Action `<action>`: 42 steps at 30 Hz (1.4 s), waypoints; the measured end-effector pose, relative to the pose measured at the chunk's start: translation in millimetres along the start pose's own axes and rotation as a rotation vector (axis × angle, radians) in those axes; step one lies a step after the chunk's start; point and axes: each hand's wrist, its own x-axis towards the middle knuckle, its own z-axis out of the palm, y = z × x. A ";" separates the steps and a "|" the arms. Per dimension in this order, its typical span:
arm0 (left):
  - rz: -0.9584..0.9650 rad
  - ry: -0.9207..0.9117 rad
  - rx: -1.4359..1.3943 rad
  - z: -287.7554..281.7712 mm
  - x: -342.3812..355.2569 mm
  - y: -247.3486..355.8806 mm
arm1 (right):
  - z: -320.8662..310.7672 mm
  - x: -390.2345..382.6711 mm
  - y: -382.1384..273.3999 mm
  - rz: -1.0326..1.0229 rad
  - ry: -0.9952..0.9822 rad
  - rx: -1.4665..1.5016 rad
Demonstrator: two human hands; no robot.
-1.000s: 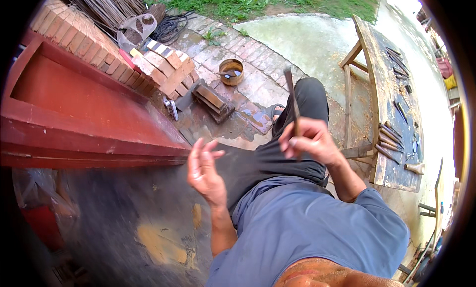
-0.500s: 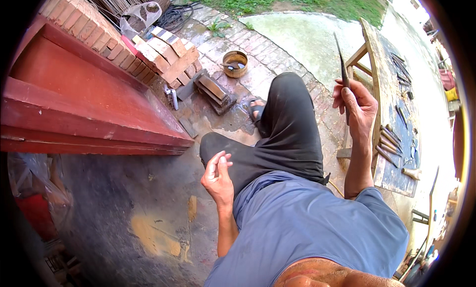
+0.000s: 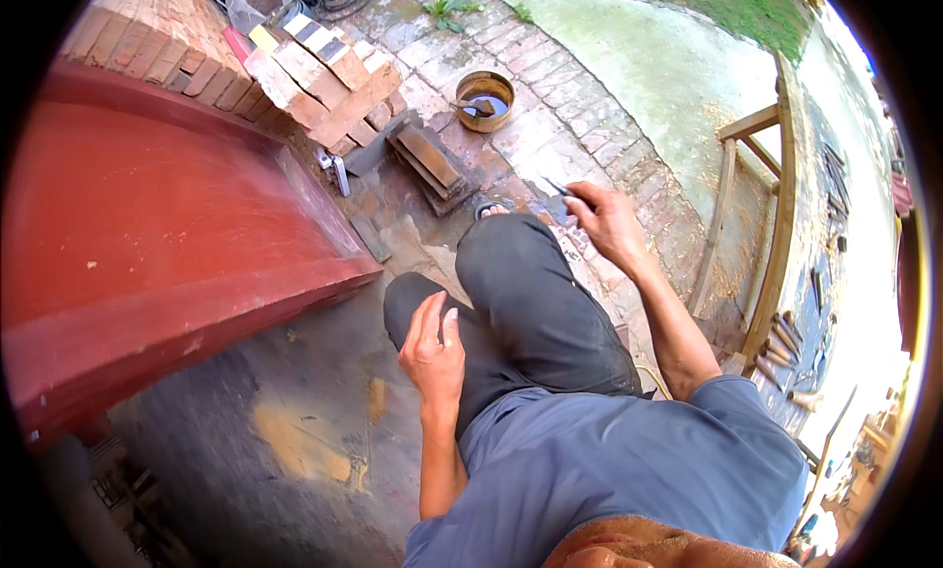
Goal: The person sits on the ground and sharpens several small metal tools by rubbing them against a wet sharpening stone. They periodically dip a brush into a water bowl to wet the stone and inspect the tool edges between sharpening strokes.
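My right hand grips a thin dark metal tool, mostly hidden by the fingers, held out over the wet paving beyond my bent knees. Ahead and to its left, two stacked, worn sharpening stones lie on the ground, next to a round tan tub with water and something dark in it. My left hand hangs empty above my left thigh, fingers loosely extended and thumb apart.
A red wooden cabinet-like piece fills the left, with stacked bricks behind it. On the right stands a wooden workbench carrying chisels and other hand tools. Grass borders the paving at the top.
My knees are bent further forward. My right hand rose with the tool, then moved forward and left, tilting it from upright toward the stones. My left hand stays empty, slightly shifted.
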 end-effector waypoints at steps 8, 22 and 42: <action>-0.141 -0.217 0.041 87.4 80.0 -60.5 | 124.4 95.5 33.2 -0.127 -0.177 -0.123; -0.085 -0.553 0.121 206.5 211.4 -117.9 | 219.6 176.8 64.0 -0.293 -0.322 -0.399; 0.013 -0.580 0.205 235.5 234.3 -150.3 | 233.1 180.7 62.3 -0.342 -0.281 -0.378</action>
